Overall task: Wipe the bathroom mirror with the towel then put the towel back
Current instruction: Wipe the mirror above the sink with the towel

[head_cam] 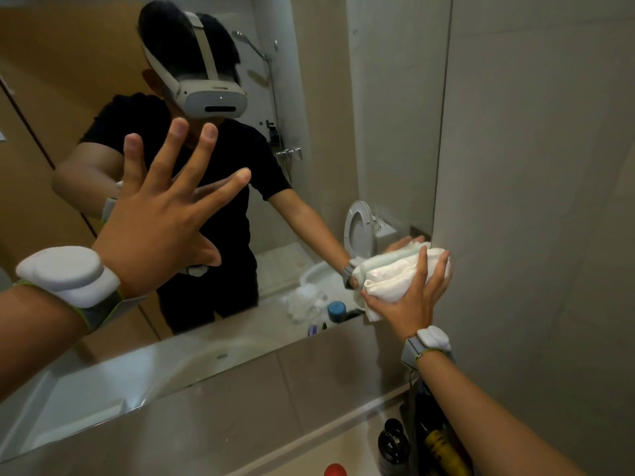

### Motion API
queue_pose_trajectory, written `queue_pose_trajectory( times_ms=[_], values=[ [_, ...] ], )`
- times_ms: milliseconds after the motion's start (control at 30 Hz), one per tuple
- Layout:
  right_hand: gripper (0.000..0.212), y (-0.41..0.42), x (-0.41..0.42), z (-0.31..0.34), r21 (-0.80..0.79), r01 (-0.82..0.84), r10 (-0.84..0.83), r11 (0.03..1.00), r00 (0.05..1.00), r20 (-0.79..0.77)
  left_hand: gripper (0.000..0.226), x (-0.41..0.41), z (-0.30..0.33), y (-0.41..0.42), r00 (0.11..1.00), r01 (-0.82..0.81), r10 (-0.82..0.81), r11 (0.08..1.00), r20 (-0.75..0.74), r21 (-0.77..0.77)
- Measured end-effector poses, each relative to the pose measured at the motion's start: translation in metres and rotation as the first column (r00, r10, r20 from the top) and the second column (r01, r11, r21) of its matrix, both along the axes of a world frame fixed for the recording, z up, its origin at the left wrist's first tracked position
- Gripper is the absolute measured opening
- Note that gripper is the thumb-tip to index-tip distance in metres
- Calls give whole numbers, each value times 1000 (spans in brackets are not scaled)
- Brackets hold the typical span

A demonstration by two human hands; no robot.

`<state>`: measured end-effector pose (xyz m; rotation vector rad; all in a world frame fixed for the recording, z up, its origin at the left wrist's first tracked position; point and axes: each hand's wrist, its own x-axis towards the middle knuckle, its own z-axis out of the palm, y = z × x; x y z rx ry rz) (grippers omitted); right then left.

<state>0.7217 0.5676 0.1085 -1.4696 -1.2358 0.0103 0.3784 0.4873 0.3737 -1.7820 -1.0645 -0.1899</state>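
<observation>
Bathroom mirror (309, 97): wall-mounted, reflecting the person. White towel (395, 276): bunched, pressed against the mirror's lower right corner beside the tiled wall (532, 166). Right hand (409, 300): gripped the towel, fingers wrapped over it. Left hand (161, 214): empty, fingers spread wide before the glass. Both wrists wore white trackers. Dark bottle (393, 448): stood on the tabletop (347, 441) below.

White towel (398, 276), grey/white wrist bands w/ green trim (74, 281), beige wall tiles (536, 166), red cap (335, 470).
</observation>
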Motion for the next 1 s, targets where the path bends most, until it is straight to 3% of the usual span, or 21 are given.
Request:
queue_pose_trajectory(
  times_ms=[333,767,1000],
  values=[
    [137,5,-5,41,124,30,-34,992,999,24,131,-4,-1,6,1000,17,-17,1000,-5,3],
    [138,6,-8,115,126,24,-28,992,999,32,144,12,1,-11,998,-40,45,994,51,-105],
    [135,-6,-20,166,128,21,-22,991,1000,8,138,16,4,-16,997,-32,39,995,65,-94]
  ],
)
